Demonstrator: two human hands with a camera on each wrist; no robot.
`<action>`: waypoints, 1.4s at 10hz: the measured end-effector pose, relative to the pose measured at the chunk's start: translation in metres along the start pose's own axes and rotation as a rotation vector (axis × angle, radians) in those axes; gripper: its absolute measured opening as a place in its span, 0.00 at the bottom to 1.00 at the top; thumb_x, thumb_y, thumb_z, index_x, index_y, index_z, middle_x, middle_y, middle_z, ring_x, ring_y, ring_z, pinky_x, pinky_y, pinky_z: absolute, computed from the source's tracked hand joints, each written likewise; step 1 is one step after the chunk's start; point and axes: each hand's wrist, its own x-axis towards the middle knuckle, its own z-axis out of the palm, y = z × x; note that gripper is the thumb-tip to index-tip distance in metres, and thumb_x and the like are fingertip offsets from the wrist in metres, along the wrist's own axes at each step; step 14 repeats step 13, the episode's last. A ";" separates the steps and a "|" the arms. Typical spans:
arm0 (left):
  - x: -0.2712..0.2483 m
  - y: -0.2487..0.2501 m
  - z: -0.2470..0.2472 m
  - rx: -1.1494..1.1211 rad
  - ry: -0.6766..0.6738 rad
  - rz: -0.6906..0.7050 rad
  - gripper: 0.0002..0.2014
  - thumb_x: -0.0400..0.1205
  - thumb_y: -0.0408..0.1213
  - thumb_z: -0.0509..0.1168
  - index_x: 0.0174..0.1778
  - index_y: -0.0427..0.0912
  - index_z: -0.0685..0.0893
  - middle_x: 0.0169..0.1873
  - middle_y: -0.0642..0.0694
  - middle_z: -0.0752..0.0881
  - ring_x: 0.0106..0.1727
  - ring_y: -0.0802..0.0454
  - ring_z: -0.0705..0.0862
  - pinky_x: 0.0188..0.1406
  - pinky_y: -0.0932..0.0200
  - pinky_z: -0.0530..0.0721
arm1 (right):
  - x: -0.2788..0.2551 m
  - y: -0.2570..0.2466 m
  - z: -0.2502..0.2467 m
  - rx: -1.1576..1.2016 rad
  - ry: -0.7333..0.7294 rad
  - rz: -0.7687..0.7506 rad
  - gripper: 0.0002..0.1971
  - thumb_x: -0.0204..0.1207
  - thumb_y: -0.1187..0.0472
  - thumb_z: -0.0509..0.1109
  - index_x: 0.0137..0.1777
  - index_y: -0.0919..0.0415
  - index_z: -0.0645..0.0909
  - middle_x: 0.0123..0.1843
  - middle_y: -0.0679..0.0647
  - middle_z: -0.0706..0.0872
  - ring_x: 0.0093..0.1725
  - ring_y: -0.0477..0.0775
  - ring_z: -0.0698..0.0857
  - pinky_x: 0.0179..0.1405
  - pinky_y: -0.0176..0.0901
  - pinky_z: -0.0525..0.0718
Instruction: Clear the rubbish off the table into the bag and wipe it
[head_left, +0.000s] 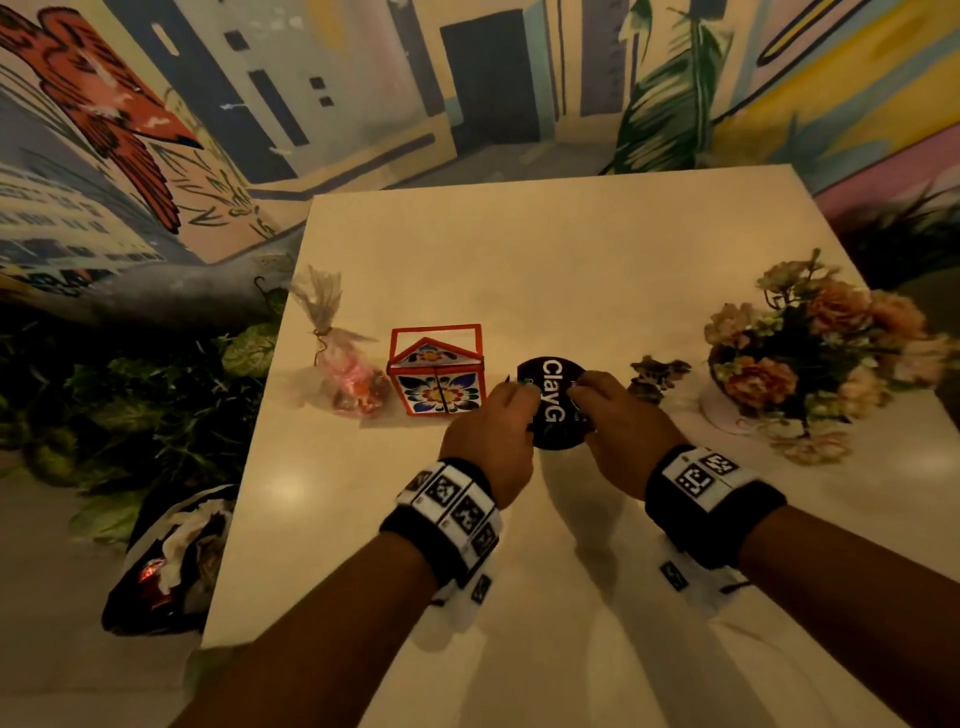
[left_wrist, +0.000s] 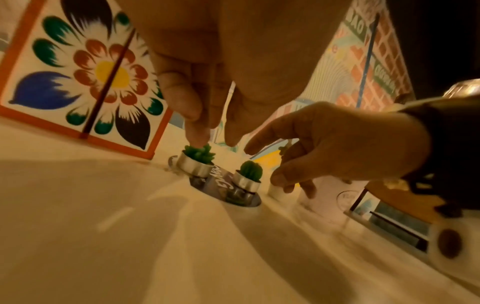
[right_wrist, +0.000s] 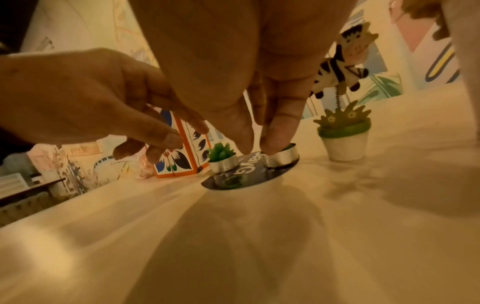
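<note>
Both hands were over a black disc on the table. The left hand had bent fingers touching the top of one little cactus candle. The right hand pinched the other candle. The bag of rubbish sat on the floor, left of the table.
</note>
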 end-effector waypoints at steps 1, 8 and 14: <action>0.022 0.004 0.004 0.072 -0.078 -0.078 0.27 0.81 0.36 0.63 0.76 0.46 0.64 0.74 0.46 0.69 0.66 0.42 0.78 0.63 0.47 0.81 | 0.011 -0.002 -0.005 -0.062 -0.056 -0.007 0.28 0.79 0.64 0.62 0.78 0.59 0.61 0.79 0.59 0.60 0.59 0.66 0.82 0.52 0.48 0.81; 0.065 0.017 0.011 0.053 -0.178 -0.304 0.21 0.80 0.33 0.64 0.67 0.41 0.67 0.64 0.39 0.75 0.64 0.38 0.78 0.58 0.46 0.79 | 0.062 0.007 0.001 0.053 -0.187 0.105 0.28 0.72 0.63 0.71 0.72 0.55 0.68 0.64 0.62 0.70 0.57 0.68 0.82 0.52 0.50 0.79; 0.071 0.014 0.019 0.025 -0.137 -0.317 0.24 0.77 0.33 0.67 0.68 0.42 0.68 0.65 0.40 0.74 0.64 0.39 0.78 0.59 0.45 0.79 | 0.057 0.006 0.000 0.165 -0.081 0.111 0.31 0.73 0.65 0.70 0.76 0.56 0.64 0.69 0.62 0.67 0.61 0.67 0.80 0.58 0.53 0.80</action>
